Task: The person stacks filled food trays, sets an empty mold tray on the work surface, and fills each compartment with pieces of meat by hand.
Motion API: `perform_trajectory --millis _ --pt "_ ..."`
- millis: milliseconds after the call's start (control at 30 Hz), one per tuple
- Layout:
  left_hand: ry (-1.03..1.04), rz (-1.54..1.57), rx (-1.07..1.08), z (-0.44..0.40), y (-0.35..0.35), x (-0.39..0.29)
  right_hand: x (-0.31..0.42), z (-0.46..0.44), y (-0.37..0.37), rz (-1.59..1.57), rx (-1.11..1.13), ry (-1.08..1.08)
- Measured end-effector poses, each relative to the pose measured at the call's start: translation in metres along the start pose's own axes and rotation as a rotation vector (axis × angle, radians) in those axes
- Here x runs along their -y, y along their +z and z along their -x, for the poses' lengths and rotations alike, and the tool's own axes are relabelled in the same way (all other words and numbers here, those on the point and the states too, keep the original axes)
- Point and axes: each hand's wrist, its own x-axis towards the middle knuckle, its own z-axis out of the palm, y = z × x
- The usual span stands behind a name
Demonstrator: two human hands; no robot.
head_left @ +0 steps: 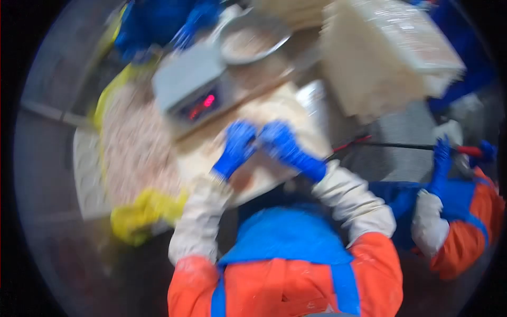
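My left hand (237, 143), in a blue glove, is closed with its fingers curled over the pale work board (303, 124). Close beside it, my right hand (280, 141) is also gloved in blue and closed, fingertips turned toward the left hand. Motion blur and the curled fingers hide whatever the hands may hold. A reddish wet patch (245, 180) shows on the board below them. Just beyond the hands stands a grey scale (190, 79) with a lit red display, its digits smeared. Behind it is a round metal bowl (282, 41) with pale pinkish contents.
To the left, a heap of pale pink shredded-looking food (140, 142) lies in a container with a yellow liner (148, 214). A tall pale stack (364, 63) stands at upper right. One co-worker's gloved hand (442, 158) is near a red-and-black pole (401, 145); another person's blue sleeve (153, 24) shows at the top.
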Motion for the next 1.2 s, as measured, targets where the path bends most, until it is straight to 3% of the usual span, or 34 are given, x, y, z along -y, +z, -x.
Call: perform_trajectory --millis 33,67,200,267,333,367,400,467,500,600,667,700,833,933,1033,1133,1200 --pt "0.037 -0.01 -0.044 0.0 -0.006 -0.009 -0.054 0.003 -0.018 0.716 0.527 -0.22" --pt "-0.026 -0.11 0.037 0.011 -0.01 -0.013 -0.015 0.009 -0.026 0.722 0.407 -0.382" --pt "-0.025 -0.327 0.155 0.038 -0.024 -0.052 0.047 0.036 -0.071 0.977 0.106 -0.345" --pt "0.034 -0.467 0.388 0.047 -0.008 -0.072 0.035 0.043 -0.102 1.007 0.004 -0.302" --pt "0.091 -0.178 0.24 0.054 0.009 -0.071 0.018 0.059 -0.122 1.022 -0.012 -0.122" --pt "-0.001 -0.153 0.387 0.032 -0.01 -0.086 -0.007 0.068 -0.132 0.943 -0.012 -0.141" --pt "0.012 -0.171 0.391 0.032 -0.004 -0.08 -0.012 0.078 -0.127 0.933 -0.028 -0.153" --pt "-0.227 0.166 -0.025 0.035 0.017 -0.062 -0.02 0.088 -0.123 0.674 -0.004 0.093" --pt "-0.178 0.14 -0.061 0.03 0.019 -0.059 -0.015 0.087 -0.122 0.715 0.03 0.079" --pt "0.037 -0.156 0.325 0.03 0.012 -0.081 -0.026 0.085 -0.128 0.709 0.101 0.026" --pt "0.076 -0.153 0.316 0.03 -0.003 -0.118 -0.02 0.078 -0.132 0.707 0.065 0.151" --pt "0.018 -0.136 0.413 0.032 -0.005 -0.122 -0.021 0.075 -0.136 0.708 0.072 0.142" --pt "0.022 -0.256 0.286 0.046 0.0 -0.127 -0.025 0.068 -0.131 0.688 0.064 0.149" --pt "-0.106 -0.291 0.307 0.044 0.001 -0.125 -0.028 0.065 -0.114 0.712 0.171 0.185" --pt "-0.147 -0.285 0.263 0.046 0.003 -0.127 -0.026 0.063 -0.088 0.804 0.255 -0.117" --pt "-0.193 -0.314 0.272 0.059 0.015 -0.122 -0.037 0.079 -0.059 0.71 0.378 -0.067" --pt "-0.209 -0.28 0.256 0.07 0.016 -0.121 -0.04 0.093 -0.042 0.697 0.447 -0.156"
